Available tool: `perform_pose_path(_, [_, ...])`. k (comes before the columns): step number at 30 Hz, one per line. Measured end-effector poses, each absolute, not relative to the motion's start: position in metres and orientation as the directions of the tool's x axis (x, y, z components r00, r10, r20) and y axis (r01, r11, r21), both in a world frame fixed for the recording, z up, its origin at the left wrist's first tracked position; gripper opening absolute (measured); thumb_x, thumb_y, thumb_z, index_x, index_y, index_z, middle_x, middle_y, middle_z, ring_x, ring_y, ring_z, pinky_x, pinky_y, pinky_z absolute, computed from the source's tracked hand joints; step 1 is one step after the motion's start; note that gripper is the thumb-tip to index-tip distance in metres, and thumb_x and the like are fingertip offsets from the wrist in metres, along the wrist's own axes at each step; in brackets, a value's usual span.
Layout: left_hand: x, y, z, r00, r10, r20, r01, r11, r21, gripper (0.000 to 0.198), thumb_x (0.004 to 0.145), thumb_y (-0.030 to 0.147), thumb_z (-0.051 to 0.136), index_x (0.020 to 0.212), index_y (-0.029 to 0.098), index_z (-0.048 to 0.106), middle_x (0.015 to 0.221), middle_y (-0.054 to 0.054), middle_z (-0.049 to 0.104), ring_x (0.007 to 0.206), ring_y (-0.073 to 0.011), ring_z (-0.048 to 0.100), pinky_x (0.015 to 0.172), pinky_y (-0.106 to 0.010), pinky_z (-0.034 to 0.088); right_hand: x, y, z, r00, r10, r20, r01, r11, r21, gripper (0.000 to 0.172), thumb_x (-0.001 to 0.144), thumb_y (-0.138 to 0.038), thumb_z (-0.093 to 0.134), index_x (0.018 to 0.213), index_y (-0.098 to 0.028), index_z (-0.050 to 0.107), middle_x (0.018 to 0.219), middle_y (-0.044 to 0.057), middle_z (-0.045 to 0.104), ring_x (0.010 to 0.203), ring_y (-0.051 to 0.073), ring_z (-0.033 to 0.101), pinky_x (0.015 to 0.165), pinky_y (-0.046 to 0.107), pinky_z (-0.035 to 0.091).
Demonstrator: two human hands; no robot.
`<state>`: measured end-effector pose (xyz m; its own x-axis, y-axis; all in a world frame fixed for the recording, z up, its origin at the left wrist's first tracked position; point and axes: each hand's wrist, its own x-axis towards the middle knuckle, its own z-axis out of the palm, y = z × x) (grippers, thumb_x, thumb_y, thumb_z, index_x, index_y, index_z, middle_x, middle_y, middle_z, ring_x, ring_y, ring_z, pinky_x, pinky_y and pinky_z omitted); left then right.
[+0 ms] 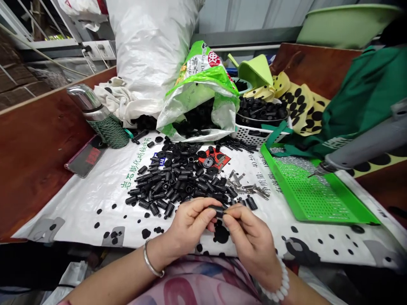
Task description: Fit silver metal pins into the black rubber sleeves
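Between my two hands, just in front of me over the table's front part, is a small black plastic cylinder [217, 211]. My left hand [190, 222] pinches its left side between thumb and fingers. The fingertips of my right hand [249, 231] close on its right end; whether they also hold a tiny piece is hidden. Beyond my hands spreads a pile of similar black plastic parts [171, 182], some capped or narrowed at one end. Flat metal strips [251, 188] lie at the pile's right side.
To the right stand a green tray [305, 203] with small silvery pieces and a grey electric screwdriver [356, 140]. Behind are an open green-white bag [199, 110] and a bowl [263, 112] of black parts. At left sit a thermos [106, 123] and a phone [85, 156].
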<state>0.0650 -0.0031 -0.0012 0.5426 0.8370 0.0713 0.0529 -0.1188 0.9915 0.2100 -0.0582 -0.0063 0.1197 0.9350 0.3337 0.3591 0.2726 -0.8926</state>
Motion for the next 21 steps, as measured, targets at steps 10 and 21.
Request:
perform_pose_path(10, [0.0569,0.0018,-0.0104,0.609,0.749,0.263,0.190,-0.459,0.868,0.024,0.088,0.024,0.042,0.103,0.014,0.059,0.072,-0.003,0.059,0.060,-0.0106,0.056,0.060,-0.023,0.046,0.2061,-0.0594,-0.0150,0.141,0.989,0.046,0.135,0.027,-0.990,0.022,0.083,-0.033,0.050,0.068,-0.017,0.050,0.060,-0.003,0.044,0.053,0.009,0.040,0.047,0.021,0.034])
perform_pose_path(21, [0.0556,0.0009,-0.0107,0.591,0.747,0.305,0.200,-0.501,0.842,0.022,0.088,0.021,0.041,0.102,0.015,0.058,0.078,-0.004,0.060,0.065,-0.0112,0.056,0.064,-0.024,0.047,0.2036,-0.0579,-0.0149,0.122,0.993,-0.007,0.108,-0.020,-0.994,0.024,0.083,-0.034,0.049,0.066,-0.017,0.049,0.056,-0.003,0.044,0.048,0.008,0.037,0.043,0.020,0.032])
